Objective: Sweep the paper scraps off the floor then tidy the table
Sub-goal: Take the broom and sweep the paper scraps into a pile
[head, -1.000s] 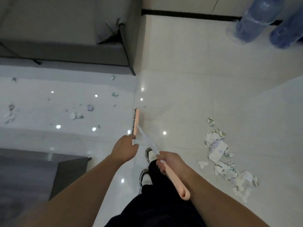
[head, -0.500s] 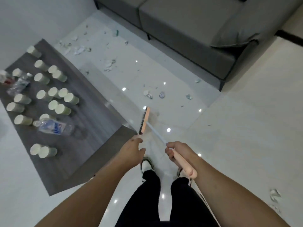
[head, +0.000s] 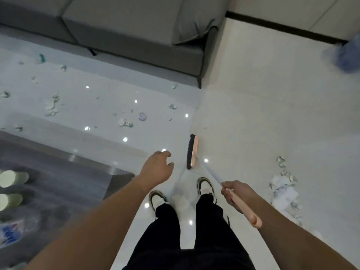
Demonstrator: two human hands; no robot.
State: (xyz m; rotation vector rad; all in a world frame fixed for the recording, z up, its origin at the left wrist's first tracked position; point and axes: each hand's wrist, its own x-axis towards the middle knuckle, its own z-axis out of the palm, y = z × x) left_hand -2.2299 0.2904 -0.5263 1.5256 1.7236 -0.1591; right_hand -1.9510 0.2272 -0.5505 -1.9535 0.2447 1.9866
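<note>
My right hand point(head: 234, 192) grips the pink handle of a broom point(head: 244, 208). Its pink head with dark bristles point(head: 191, 152) rests on the white floor just ahead of my feet. My left hand point(head: 157, 168) hovers free to the left of the broom head, fingers loosely curled, holding nothing. Paper scraps point(head: 125, 122) lie scattered over the floor to the left, in front of the sofa. A swept pile of scraps point(head: 283, 189) sits on the floor to my right.
A grey sofa point(head: 136, 30) spans the top. The dark low table point(head: 54, 184) at lower left carries pale green cups point(head: 9, 178) and a plastic bottle point(head: 10, 233). A blue water jug point(head: 346, 55) stands at the right edge by the wall.
The view swung back to the right, so the table slid to the lower left and the scrap pile came back into sight. My left hand drew away from the broom.
</note>
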